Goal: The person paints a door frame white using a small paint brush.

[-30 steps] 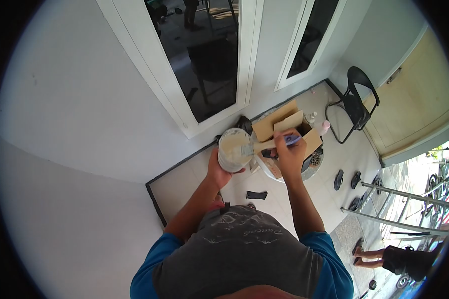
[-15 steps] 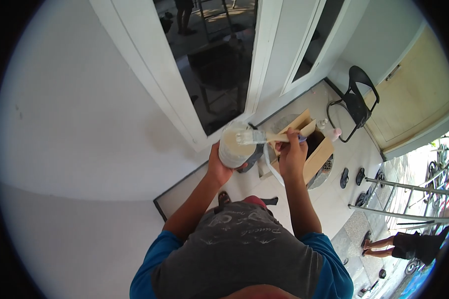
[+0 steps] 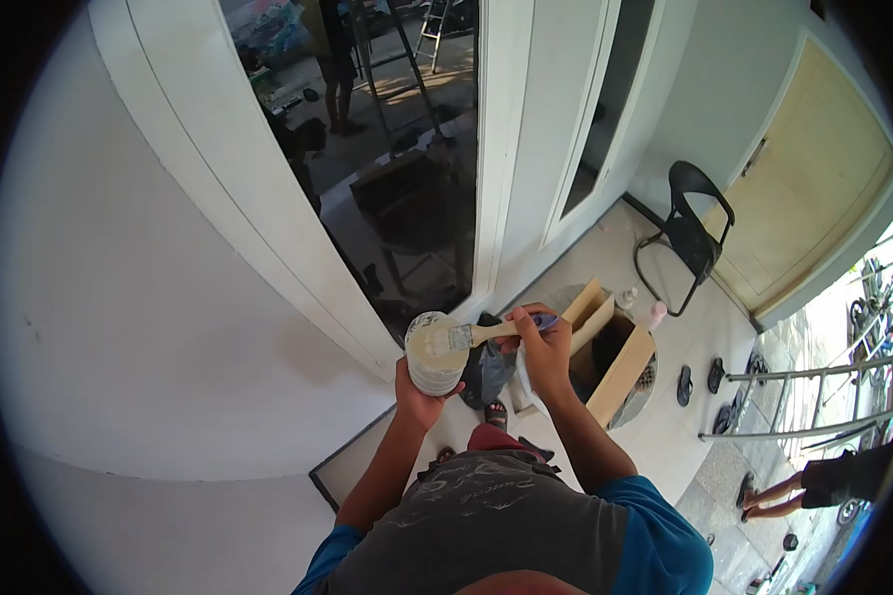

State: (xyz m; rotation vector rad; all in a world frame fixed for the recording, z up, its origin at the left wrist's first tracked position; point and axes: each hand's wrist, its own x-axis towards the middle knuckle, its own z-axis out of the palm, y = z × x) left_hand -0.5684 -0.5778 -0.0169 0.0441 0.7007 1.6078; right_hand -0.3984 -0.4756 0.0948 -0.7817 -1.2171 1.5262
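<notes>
My left hand [image 3: 422,399] is wrapped round a round white tub of paint [image 3: 435,377], holding it from the side and below near the window frame. Cream-coloured paint [image 3: 429,335] shows inside, and the rim is smeared with it. In my right hand [image 3: 544,347] is a paintbrush [image 3: 491,332], gripped by its wooden handle with the purple end sticking out past my fingers. Its bristles lie over the tub's opening, coated in paint and pointing left.
Below my right hand stands an open cardboard box [image 3: 620,372]. White-framed windows [image 3: 506,149] rise ahead; a black chair [image 3: 693,233] is by the cream door [image 3: 814,169]. Sandals [image 3: 685,385], a metal ladder [image 3: 814,375] and a standing person [image 3: 814,486] are at right.
My hands, the tub and the brush appear lower and further left. The view has tilted up, showing more of the window. The bristles remain over the tub's opening.
</notes>
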